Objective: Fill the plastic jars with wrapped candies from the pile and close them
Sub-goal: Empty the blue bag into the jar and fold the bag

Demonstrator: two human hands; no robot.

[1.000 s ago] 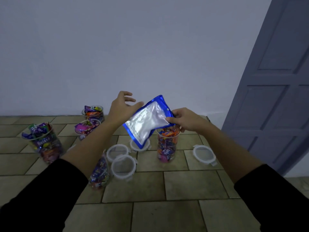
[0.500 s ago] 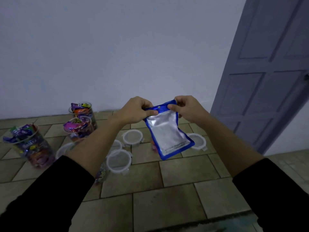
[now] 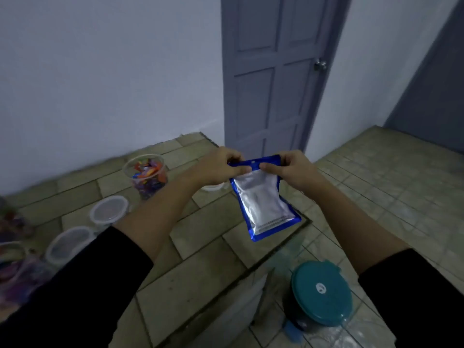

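Pinching the top strip of a blue-edged silver pouch [image 3: 263, 204] with both hands. Left hand [image 3: 218, 167] curled on the strip's left end, right hand [image 3: 291, 169] curled on its right end, thumb tips nearly touching at the middle. Hanging below the fingers [image 3: 241, 169], tilted, bottom corner swung to the right, clear of the tiled floor [image 3: 200, 259]. Fine print near the bottom edge, too small to read.

Left of the left fingers, well apart from them: one clear plastic jar [image 3: 148, 182], upright on the tiles, mouth open, packed with wrapped candies [image 3: 145, 168] up to the rim. Just under the left hand, a sliver of a white lid [image 3: 213, 187], mostly hidden. Further left of the fingers and closer to the body, two clear lids [image 3: 109, 209] lying flat on the tiles, near each other, apart from the jar. At the far left edge, blurred bright wrappers in more jars [image 3: 15, 272]; number not clear.

Below the right fingers, beside the right forearm: a round tub with a teal cover [image 3: 321, 292], down on a lower stretch of smaller tiles. Beyond the fingers, a grey-blue panelled door [image 3: 271, 84] with a round knob [image 3: 320, 65], set in a pale wall [image 3: 113, 84]. Black sleeves [image 3: 75, 297] over both forearms, wrists bare.
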